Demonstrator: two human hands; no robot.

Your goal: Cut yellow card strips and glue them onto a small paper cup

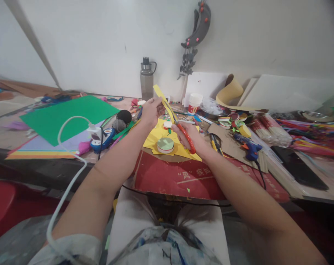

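My left hand [152, 111] pinches a narrow strip of yellow paper [159, 91] above the table. In my right hand [193, 137] is a pair of scissors with red handles [187, 139]. Their blades point up and away along the strip, with paper at the blades. Whether the blades are open or closed on it is hard to tell. Below lie yellow sheets [152, 138], carrying a round piece with a pale green top and white side [165, 144]. A smaller white and red round piece [167, 125] sits just behind it.
A blue glue gun [249, 147] and a black phone [299, 167] lie at right. Green felt-like sheet [70, 114] covers the left. A bottle [147, 81] and paper cup [195, 103] stand behind. A white cable [59, 198] crosses near my left arm.
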